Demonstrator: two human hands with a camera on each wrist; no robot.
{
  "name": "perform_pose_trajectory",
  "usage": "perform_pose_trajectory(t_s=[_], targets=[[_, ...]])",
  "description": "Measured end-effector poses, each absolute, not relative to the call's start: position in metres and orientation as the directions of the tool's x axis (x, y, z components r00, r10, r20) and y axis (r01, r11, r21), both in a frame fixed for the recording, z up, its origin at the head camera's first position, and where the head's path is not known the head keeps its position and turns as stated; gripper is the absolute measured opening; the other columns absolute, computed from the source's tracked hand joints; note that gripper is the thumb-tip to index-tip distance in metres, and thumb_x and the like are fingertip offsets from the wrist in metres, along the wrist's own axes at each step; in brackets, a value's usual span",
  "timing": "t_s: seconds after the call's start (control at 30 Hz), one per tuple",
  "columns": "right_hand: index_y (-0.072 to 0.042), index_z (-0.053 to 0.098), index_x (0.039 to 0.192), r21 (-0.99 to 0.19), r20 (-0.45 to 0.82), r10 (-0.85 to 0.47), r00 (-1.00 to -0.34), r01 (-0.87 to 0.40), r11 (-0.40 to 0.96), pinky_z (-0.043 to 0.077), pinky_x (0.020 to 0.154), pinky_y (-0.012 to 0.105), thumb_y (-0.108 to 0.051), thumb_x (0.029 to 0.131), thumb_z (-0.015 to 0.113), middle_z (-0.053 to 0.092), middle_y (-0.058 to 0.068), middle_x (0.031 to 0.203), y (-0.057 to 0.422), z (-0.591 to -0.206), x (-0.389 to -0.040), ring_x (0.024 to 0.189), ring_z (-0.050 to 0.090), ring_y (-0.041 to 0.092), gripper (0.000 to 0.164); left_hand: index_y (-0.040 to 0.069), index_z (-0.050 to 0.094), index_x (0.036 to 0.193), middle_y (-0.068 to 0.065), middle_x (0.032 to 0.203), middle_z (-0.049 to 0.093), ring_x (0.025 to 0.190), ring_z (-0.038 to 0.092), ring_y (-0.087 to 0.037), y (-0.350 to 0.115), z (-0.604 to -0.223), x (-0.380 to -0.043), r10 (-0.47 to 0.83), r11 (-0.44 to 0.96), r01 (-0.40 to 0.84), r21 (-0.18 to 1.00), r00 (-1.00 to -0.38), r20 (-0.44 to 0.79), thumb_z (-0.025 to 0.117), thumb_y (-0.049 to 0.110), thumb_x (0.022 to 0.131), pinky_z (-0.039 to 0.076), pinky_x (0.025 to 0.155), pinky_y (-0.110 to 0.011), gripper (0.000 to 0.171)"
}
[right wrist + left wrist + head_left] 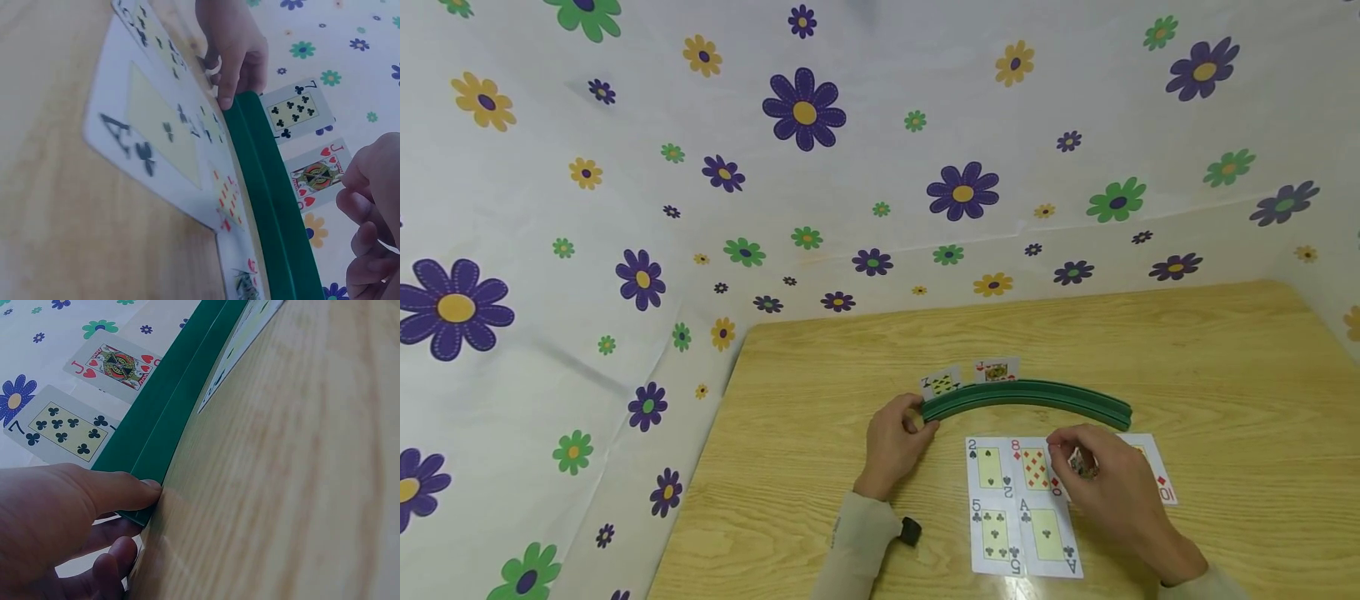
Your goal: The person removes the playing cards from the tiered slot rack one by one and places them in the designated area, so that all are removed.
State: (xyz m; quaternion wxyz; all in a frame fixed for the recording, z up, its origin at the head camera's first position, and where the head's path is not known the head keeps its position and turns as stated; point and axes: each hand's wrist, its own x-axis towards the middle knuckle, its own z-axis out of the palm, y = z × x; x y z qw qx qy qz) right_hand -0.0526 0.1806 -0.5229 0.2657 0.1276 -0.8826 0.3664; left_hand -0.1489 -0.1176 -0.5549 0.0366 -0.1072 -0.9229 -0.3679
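our left hand [895, 447] pinches the green card rack [1030, 393] by its left end; our right hand [1108, 483] hangs over the laid-out cards [1048, 533], fingers curled, nothing seen in them. rack: on the table [790, 500], beyond those cards; likely light, stiff; grip the ends. cards: probably slippery, bendable; pinch edges.

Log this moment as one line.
left hand: pinches green rack at one end | right hand: above laid-out cards, nothing visible in grip | in rack: seven of clubs, jack of hearts
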Motion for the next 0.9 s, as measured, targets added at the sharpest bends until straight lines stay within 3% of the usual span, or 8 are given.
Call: perform_pose_trajectory(t_s=[0.43, 0.73, 0.9], targets=[[-0.009, 0.080, 0.101, -0.564, 0.625, 0.029, -0.780, -0.426, 0.707, 0.040, 0.064, 0.015, 0.005, 0.085, 0.085, 0.075, 0.002, 0.088, 0.171, -0.500, -0.090, 0.073, 0.057, 0.011, 0.021, 0.011, 0.076, 0.126, -0.005, 0.109, 0.079, 0.067, 0.053, 0.003, -0.117, -0.555, -0.150, 0.167, 0.706, 0.216, 0.674, -0.976, 0.138, 0.087, 0.020, 0.095, 0.044, 0.064, -0.019, 0.034], [-0.007, 0.080, 0.106, -0.580, 0.631, 0.053, -0.774, -0.424, 0.696, 0.033, 0.060, 0.017, 0.000, 0.091, 0.083, 0.075, 0.009, 0.096, 0.157, -0.488, -0.119, 0.073, 0.056, 0.018, 0.017, 0.009, 0.077, 0.124, -0.007, 0.108, 0.080, 0.067, 0.053, 0.002, -0.119, -0.553, -0.148, 0.183, 0.689, 0.250, 0.681, -0.968, 0.170, 0.087, 0.018, 0.094, 0.044, 0.063, -0.019, 0.033], [-0.008, 0.080, 0.116, -0.560, 0.630, 0.045, -0.776, -0.413, 0.718, 0.033, 0.058, 0.021, -0.002, 0.092, 0.084, 0.074, 0.011, 0.104, 0.156, -0.492, -0.130, 0.075, 0.056, 0.016, 0.026, 0.009, 0.077, 0.123, -0.007, 0.107, 0.081, 0.067, 0.054, 0.002, -0.119, -0.554, -0.149, 0.183, 0.680, 0.258, 0.686, -0.966, 0.182, 0.087, 0.017, 0.094, 0.044, 0.063, -0.019, 0.032]])
